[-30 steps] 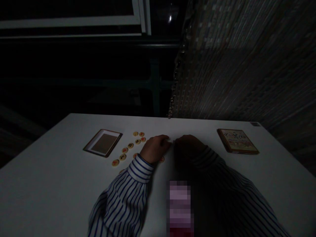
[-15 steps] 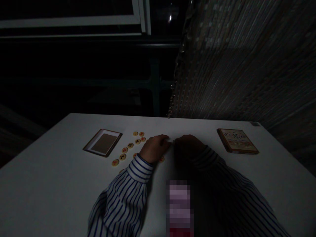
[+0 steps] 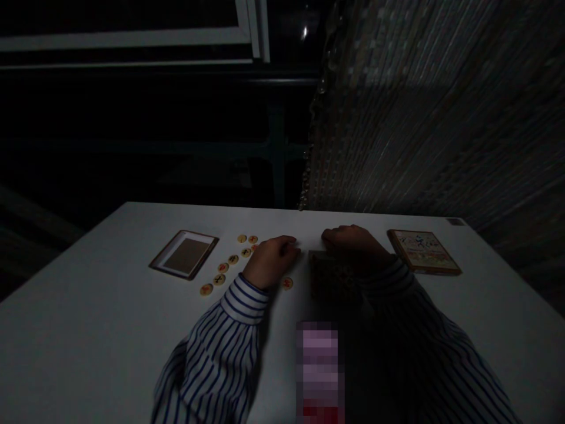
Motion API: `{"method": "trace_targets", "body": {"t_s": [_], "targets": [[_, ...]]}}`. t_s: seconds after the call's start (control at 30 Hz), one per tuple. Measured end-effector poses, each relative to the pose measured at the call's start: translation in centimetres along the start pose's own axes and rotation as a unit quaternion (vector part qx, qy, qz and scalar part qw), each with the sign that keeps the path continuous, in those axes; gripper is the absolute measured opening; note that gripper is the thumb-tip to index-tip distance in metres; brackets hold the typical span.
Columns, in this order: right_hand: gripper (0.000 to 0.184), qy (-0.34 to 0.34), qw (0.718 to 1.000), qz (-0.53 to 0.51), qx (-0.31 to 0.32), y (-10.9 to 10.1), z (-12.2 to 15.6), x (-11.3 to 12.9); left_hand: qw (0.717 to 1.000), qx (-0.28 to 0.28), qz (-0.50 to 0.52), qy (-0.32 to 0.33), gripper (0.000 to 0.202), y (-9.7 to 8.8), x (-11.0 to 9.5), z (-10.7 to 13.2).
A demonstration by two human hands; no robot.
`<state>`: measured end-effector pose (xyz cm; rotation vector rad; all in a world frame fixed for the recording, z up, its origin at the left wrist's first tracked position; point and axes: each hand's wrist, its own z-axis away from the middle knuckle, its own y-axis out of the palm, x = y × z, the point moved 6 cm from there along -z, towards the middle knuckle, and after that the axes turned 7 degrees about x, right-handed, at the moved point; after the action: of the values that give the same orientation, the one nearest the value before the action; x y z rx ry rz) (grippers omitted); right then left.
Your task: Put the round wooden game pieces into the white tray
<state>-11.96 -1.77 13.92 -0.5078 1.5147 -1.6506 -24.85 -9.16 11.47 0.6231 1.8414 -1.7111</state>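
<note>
My left hand (image 3: 271,262), in a striped cuff, is closed over the middle of the white table, thumb and fingers curled together. What they hold, if anything, I cannot make out. Close by its wrist lies a round wooden Chinese chess piece (image 3: 287,284) with a red character. My right hand (image 3: 358,248) is also closed, knuckles up, above the far edge of a dark open box (image 3: 329,280) with small pieces dimly visible inside. Its fingertips are hidden. Left of my left hand, several more Chinese chess pieces (image 3: 233,259) form a slanting line, with red or black characters.
A shallow box part (image 3: 161,263), perhaps a lid, lies at the left. At the right is a flat box with a printed cover (image 3: 426,252). A bead-string curtain (image 3: 397,129) hangs behind the table (image 3: 110,312). A blurred-out pinkish patch covers the near middle.
My hands have moved apart: the right shifted right, uncovering the dark box, and the left slid slightly left. The single piece beside my left wrist now shows fully.
</note>
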Motion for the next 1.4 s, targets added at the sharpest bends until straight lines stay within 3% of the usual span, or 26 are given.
{"method": "trace_targets", "body": {"t_s": [0.17, 0.3, 0.83, 1.4], "targets": [[0.026, 0.009, 1.0, -0.008, -0.011, -1.1, 0.9, -0.7, 0.999, -0.009, 0.031, -0.014, 0.037, -1.4, 0.1, 0.4], [0.026, 0.007, 0.999, -0.011, -0.029, -1.8, 1.6, -0.8, 0.997, -0.068, 0.039, -0.021, 0.037, -3.7, 0.2, 1.0], [0.029, -0.028, 0.991, -0.021, -0.127, -3.2, 2.8, -0.4, 0.977, -0.192, 0.067, -0.06, 0.034, -9.6, 0.9, 4.6], [0.031, -0.057, 0.979, -0.071, -0.182, -4.2, 2.9, 1.4, 0.954, -0.271, 0.106, -0.073, 0.035, -9.3, 7.4, 8.6]]}}
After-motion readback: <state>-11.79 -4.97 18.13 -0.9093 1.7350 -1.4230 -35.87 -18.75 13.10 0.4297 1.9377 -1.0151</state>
